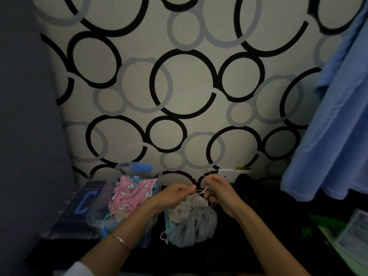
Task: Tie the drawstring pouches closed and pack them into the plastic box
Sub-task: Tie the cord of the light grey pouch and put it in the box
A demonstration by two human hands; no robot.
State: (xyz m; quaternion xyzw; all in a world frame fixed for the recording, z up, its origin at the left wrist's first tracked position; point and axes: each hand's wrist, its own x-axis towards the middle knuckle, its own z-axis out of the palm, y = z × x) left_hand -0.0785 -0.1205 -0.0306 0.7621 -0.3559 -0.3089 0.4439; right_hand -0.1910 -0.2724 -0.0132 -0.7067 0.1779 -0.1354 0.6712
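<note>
Pale pouch [194, 205] hung between hands, just right of plastic box [95, 215]; pink pouch [131, 193] already inside. Left hand [175, 195] and right hand [218, 189] each pinched drawstring [200, 192], pulling apart. Risk: thin cord slipping from pinch, leaving knot loose; dim light hid loops.

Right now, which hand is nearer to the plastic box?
Left. The left hand is just beside the plastic box, at its right wall; the right hand is farther right, apart from it.
</note>
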